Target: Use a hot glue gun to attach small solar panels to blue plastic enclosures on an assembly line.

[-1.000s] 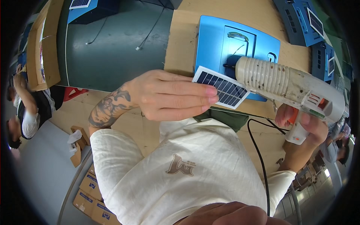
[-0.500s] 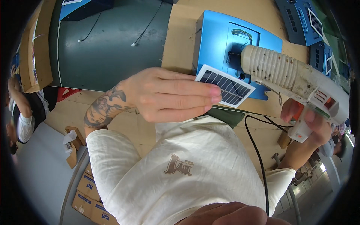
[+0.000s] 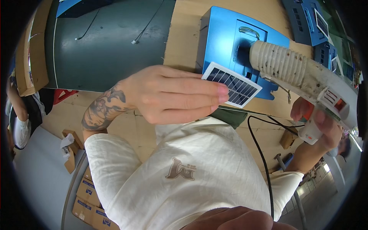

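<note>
My left hand [image 3: 182,95] holds a small solar panel [image 3: 240,89] with a white border, its fingers lying across the panel's left part. The thumb is hidden. Gripped by its handle in my right hand [image 3: 318,120] is a white, stained heat gun [image 3: 306,73] with a ribbed barrel. Its nozzle end is over the recessed face of a blue housing [image 3: 224,34], just above the panel. A dark bundled cord [image 3: 249,32] lies in that recess. The panel is tilted in front of the housing's near edge; whether they touch I cannot tell.
A dark green mat [image 3: 115,50] carries loose cables with white connectors. More blue housings [image 3: 306,23] with solar panels stand at the far right. A black power cord [image 3: 257,153] hangs in front of me. Cardboard boxes [image 3: 87,191] and another person [image 3: 25,111] are at the left.
The view has shifted slightly, with the mat and housing a little higher in the picture. Both hands keep their grips; the heat gun's nozzle stays over the housing's recess.
</note>
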Motion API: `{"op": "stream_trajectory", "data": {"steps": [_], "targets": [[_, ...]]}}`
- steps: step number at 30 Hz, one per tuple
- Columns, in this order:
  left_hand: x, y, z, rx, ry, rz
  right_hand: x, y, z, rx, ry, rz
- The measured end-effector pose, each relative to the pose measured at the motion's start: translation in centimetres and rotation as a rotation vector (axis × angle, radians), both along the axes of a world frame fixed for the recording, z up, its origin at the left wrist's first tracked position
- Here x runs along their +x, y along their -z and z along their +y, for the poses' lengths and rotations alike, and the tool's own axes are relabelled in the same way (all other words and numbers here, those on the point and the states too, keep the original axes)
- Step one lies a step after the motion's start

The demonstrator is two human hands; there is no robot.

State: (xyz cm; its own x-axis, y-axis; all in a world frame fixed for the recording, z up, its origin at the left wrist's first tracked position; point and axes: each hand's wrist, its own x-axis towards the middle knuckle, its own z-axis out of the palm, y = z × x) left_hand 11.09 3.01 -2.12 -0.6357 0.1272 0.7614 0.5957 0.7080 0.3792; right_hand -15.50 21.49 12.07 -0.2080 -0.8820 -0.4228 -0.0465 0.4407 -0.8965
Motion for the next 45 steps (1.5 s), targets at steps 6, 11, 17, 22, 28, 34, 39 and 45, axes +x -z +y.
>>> {"op": "stream_trajectory", "data": {"steps": [6,11,17,22,28,34,39,45], "targets": [[-0.1,-0.1,0.0,-0.014,-0.012,-0.005,-0.6,-0.5,2.2,-0.07,0.101,-0.07],[-0.1,-0.4,-0.3,-0.015,-0.001,0.002,-1.8,-1.7,3.1,-0.134,0.079,-0.107],[0.1,-0.6,-0.2,-0.011,0.001,-0.013,-0.1,-2.8,2.4,0.011,0.135,0.04],[-0.1,-0.3,0.0,0.001,-0.003,0.015,0.1,-2.8,2.3,0.002,0.118,0.041],[-0.1,-0.2,0.1,0.002,-0.01,0.006,0.8,-3.2,1.2,0.012,0.106,0.108],[0.0,-0.2,0.1,0.002,-0.02,-0.005,0.9,-3.0,1.7,-0.056,0.186,0.247],[0.0,-0.3,0.3,0.013,-0.022,-0.008,0.3,-4.1,1.3,-0.027,0.126,0.369],[0.0,-0.6,0.0,-0.029,-0.027,-0.005,0.7,-5.2,-1.0,0.089,-0.036,0.488]]}}
